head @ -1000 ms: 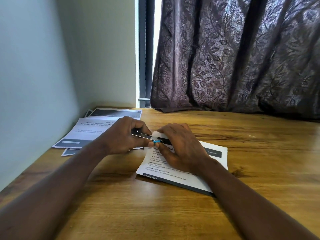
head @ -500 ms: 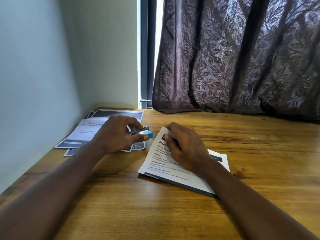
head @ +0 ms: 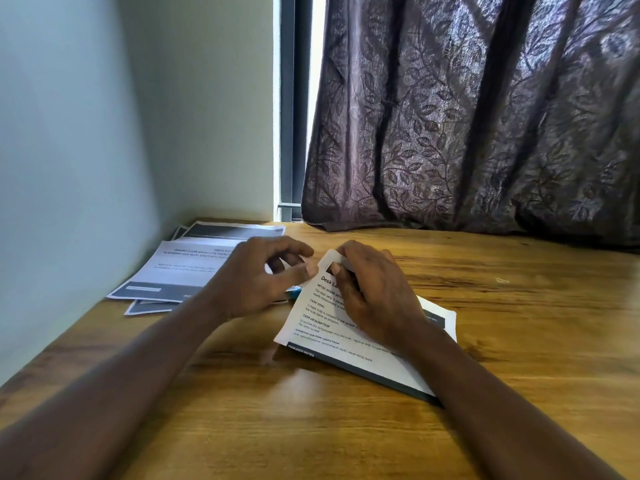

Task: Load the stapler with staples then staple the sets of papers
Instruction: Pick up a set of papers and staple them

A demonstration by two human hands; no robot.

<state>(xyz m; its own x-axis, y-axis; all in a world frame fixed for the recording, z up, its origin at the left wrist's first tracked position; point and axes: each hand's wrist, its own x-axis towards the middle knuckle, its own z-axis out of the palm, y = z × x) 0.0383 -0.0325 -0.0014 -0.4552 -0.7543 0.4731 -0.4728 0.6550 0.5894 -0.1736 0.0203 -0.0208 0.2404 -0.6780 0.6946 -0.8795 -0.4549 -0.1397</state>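
Source: daylight comes through the narrow window gap (head: 317,98) at top centre, blown out to plain white.
Overall level: fairly dim; the dark curtain (head: 485,116) blocks most light and shows a dull sheen on its folds.
Wall (head: 69,133): evenly lit, pale grey-blue, upper left.
Glare: a soft pale patch on the table (head: 519,341), lower centre.
Shadows: soft-edged, under the forearms (head: 104,393) and along the near edge of the printed sheet (head: 346,341).
Blur: the left hand (head: 256,282) is smeared; small print is unreadable.
Distortion: wide-angle bending at the frame edges.
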